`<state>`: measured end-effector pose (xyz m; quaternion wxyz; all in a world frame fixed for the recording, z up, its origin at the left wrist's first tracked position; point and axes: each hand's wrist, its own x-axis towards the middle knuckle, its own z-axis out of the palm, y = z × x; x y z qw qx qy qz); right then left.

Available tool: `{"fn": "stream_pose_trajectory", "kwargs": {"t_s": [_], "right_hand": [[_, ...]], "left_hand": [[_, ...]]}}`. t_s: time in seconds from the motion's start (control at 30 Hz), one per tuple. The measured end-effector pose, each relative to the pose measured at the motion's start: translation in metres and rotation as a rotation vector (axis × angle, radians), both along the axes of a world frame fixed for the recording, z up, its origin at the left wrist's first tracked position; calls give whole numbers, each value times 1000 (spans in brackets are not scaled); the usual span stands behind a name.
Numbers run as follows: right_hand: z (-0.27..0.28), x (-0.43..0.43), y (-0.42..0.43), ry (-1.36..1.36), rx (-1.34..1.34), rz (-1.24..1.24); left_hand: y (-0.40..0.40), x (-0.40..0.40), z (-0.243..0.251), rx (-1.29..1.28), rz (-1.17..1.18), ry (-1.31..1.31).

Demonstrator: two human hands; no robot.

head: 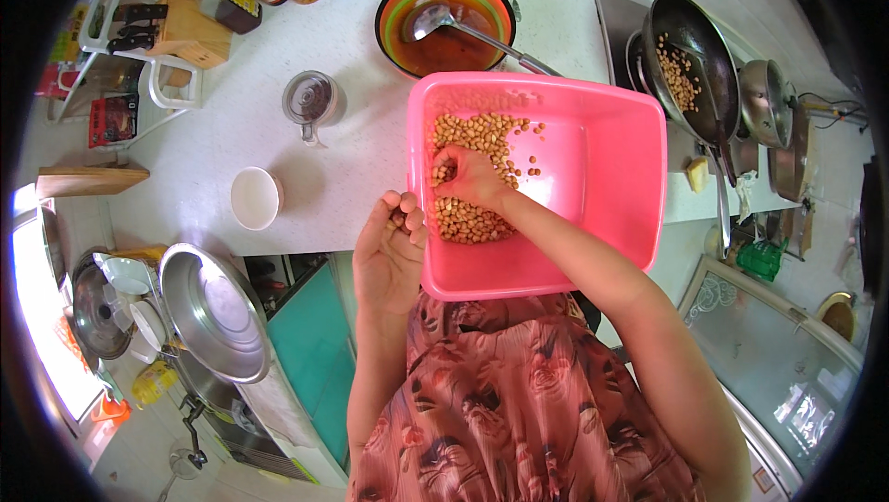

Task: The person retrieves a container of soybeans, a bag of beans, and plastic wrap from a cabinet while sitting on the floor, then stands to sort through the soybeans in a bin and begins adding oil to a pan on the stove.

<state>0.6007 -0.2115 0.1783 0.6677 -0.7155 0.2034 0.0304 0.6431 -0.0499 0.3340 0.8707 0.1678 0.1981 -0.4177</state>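
A pink plastic basin (618,155) sits partly on the counter in front of me, over its front edge. Peanuts (479,224) lie heaped along its left side, with a few scattered toward the middle. My right hand (472,172) reaches into the heap, its thumb and fingers curled around some peanuts near the left wall. Just outside that wall is my left hand (392,252), palm up. Its bent fingertips hold a few dark reddish peanuts (397,218).
Behind the basin stands a bowl (417,61) of brown liquid with a metal ladle (434,21). A lidded glass jar (309,99) and a white cup (257,198) are at left. On the stove, a wok (719,64) holds more peanuts. A steel basin (215,314) is over the sink area.
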Motion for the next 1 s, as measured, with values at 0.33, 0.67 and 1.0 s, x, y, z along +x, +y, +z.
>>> {"fn": "stream_pose_trajectory", "kwargs": {"t_s": [0.33, 0.67, 1.0], "right_hand": [[24, -1, -5, 347, 1044, -263], [21, 6, 10, 521, 908, -269], [16, -6, 14, 459, 956, -261]], "left_hand": [[3, 2, -1, 20, -10, -21], [4, 5, -3, 24, -38, -27], [3, 5, -2, 2, -31, 2]]}}
